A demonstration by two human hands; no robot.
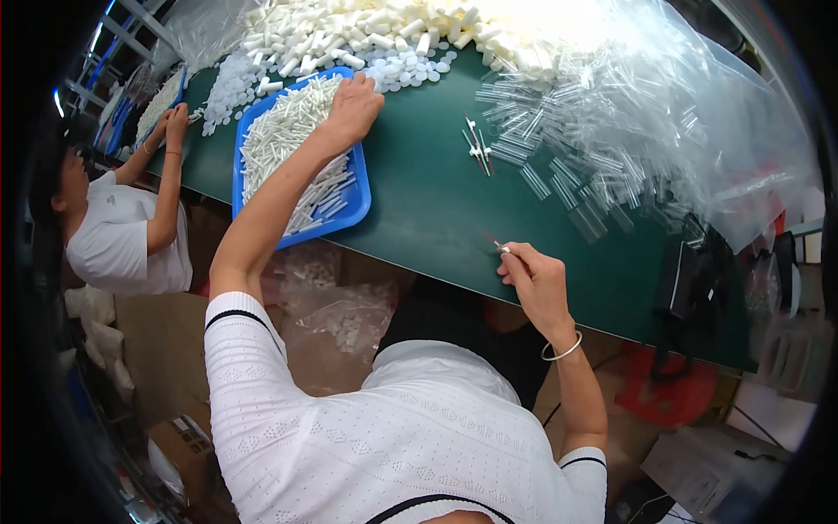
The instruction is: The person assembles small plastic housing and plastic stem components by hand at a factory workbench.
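My left hand [355, 110] reaches to the far right corner of a blue tray [360, 196], beside white cylinders [349, 60]. Its fingers are bent together; what they hold, if anything, is hidden. Heaped in the tray are many thin white sticks [284, 131]. Over the table's near edge my right hand [537, 279] pinches a thin rod [498, 244] with a white piece on it and a reddish tip. Several similar thin rods with white pieces [480, 150] lie together on the green table, between the tray and clear tubes [563, 179].
White discs [403, 70] lie behind the tray. Clear plastic bags [742, 157] and a black device [676, 279] occupy the right side of the green table [419, 210]. At the left, another person [131, 218] works with both hands by another tray.
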